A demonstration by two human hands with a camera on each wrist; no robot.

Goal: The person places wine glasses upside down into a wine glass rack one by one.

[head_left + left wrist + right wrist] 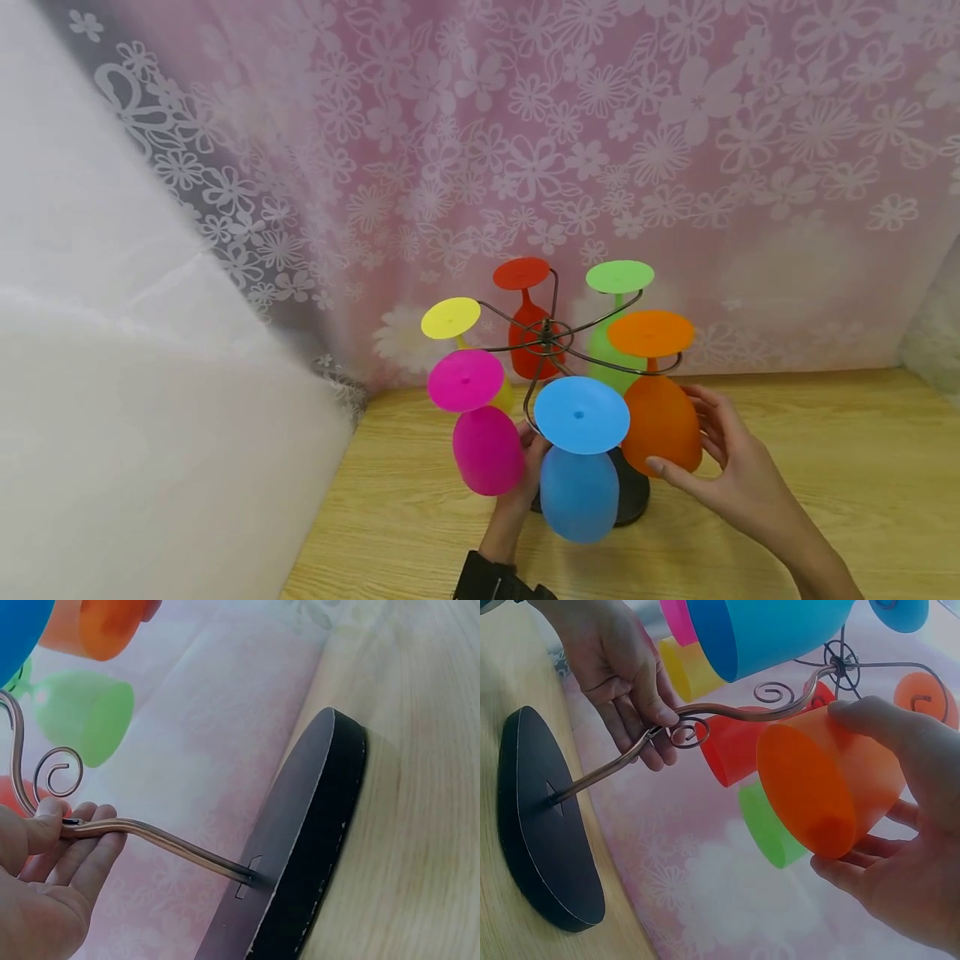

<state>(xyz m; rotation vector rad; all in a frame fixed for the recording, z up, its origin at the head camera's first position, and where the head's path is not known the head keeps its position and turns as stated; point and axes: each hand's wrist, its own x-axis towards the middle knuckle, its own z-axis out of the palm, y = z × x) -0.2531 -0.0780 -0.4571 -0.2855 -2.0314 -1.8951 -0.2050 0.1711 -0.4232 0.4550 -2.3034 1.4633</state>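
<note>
A metal goblet rack holds several plastic goblets upside down by their feet. My left hand pinches the rack's copper-coloured stem between thumb and fingers, above the black base. On the right, my right hand grips the bowl of the orange goblet, thumb in front and fingers behind; its foot sits at the end of a rack arm. The blue goblet hangs nearest, in front of the stem. Beside my left hand is the pink goblet.
Red, green and yellow goblets hang on the rack's far and left sides. Behind the light wooden table is a pink flowered curtain. White sheeting covers the left side.
</note>
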